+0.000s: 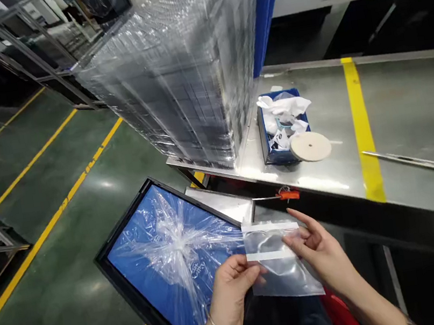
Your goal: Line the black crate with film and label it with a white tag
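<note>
A small clear plastic bag [283,277] with two white strips across its upper part is held between both hands. My left hand [235,284] pinches its left edge between thumb and fingers. On the right side, my right hand [314,240] grips the bag near the upper strip, its index finger stretched out past the edge. Just left of the bag lies a black-rimmed tray [139,299], holding a blue panel under gathered clear plastic film [178,244]. The tray's lower right part is hidden behind my left hand and wrist.
A tall stack wrapped in clear film [172,82] stands on the metal bench [323,108]. Beside it are a blue box of scraps [267,144], a round cream disc [311,147], yellow tape [364,129] and tweezers [408,160]. An orange-handled tool [289,194] sits at the bench's front edge.
</note>
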`<state>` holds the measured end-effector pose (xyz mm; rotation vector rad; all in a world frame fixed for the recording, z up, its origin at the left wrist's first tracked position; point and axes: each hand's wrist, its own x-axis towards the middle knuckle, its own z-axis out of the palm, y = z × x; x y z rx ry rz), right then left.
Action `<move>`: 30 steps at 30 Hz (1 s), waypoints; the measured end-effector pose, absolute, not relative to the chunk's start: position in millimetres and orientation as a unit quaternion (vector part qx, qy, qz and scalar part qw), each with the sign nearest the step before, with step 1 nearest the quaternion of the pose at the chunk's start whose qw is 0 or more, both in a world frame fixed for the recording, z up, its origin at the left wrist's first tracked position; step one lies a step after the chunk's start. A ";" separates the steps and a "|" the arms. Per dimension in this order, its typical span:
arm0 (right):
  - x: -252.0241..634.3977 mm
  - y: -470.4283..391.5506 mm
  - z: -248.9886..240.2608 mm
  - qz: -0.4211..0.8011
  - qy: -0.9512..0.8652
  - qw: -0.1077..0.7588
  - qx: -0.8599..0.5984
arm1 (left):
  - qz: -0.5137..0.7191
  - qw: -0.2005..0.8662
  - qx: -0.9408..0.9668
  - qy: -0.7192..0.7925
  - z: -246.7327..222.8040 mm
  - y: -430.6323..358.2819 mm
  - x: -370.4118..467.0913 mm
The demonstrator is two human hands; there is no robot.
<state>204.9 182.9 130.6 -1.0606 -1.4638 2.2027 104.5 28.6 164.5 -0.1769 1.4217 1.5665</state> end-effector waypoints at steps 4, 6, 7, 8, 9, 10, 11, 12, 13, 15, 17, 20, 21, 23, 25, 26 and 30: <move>239.3 168.5 121.8 0.497 -0.719 0.255 -0.414 | 0.614 0.468 -0.078 0.631 154.0 25.1 131.5; 254.8 161.9 126.6 0.336 -0.820 0.286 -0.364 | 0.575 0.459 -0.044 0.676 146.4 28.8 144.9; 261.5 157.8 129.5 0.307 -0.854 0.279 -0.316 | 0.555 0.456 -0.015 0.695 141.9 31.1 151.6; 267.4 153.3 131.7 0.310 -0.875 0.260 -0.265 | 0.538 0.453 0.022 0.711 137.0 33.5 158.2; 272.5 148.8 132.4 0.327 -0.887 0.237 -0.224 | 0.523 0.445 0.067 0.724 132.1 35.8 164.8; 277.1 144.5 131.4 0.342 -0.892 0.216 -0.201 | 0.507 0.429 0.116 0.738 127.1 38.2 171.3; 281.4 140.7 128.6 0.348 -0.895 0.200 -0.195 | 0.490 0.407 0.167 0.752 122.5 40.4 177.5; 285.7 137.8 124.1 0.344 -0.897 0.191 -0.202 | 0.471 0.380 0.218 0.766 118.3 42.6 183.5; 289.9 135.6 118.4 0.339 -0.896 0.190 -0.215 | 0.450 0.352 0.266 0.776 114.5 44.6 189.2; 298.2 133.1 105.6 0.337 -0.888 0.200 -0.239 | 0.410 0.306 0.340 0.789 108.9 48.6 199.4; 305.0 132.7 93.1 0.360 -0.870 0.213 -0.261 | 0.383 0.290 0.372 0.794 105.3 52.1 208.1; 310.7 137.0 76.0 0.513 -0.766 0.210 -0.326 | 0.374 0.319 0.357 0.795 101.0 55.3 218.6; 312.4 140.9 70.1 0.601 -0.681 0.202 -0.366 | 0.381 0.343 0.327 0.793 99.1 55.2 221.4; 318.5 153.5 57.0 0.765 -0.423 0.196 -0.444 | 0.417 0.396 0.218 0.789 94.3 52.6 226.2; 330.9 171.2 42.4 0.833 -0.151 0.213 -0.488 | 0.466 0.430 0.063 0.771 88.8 46.6 229.8; 339.2 180.3 35.1 0.827 -0.067 0.234 -0.506 | 0.488 0.436 -0.015 0.756 86.3 42.8 231.2; 370.8 200.7 18.3 0.674 -0.124 0.322 -0.653 | 0.548 0.411 -0.159 0.711 81.7 30.3 234.3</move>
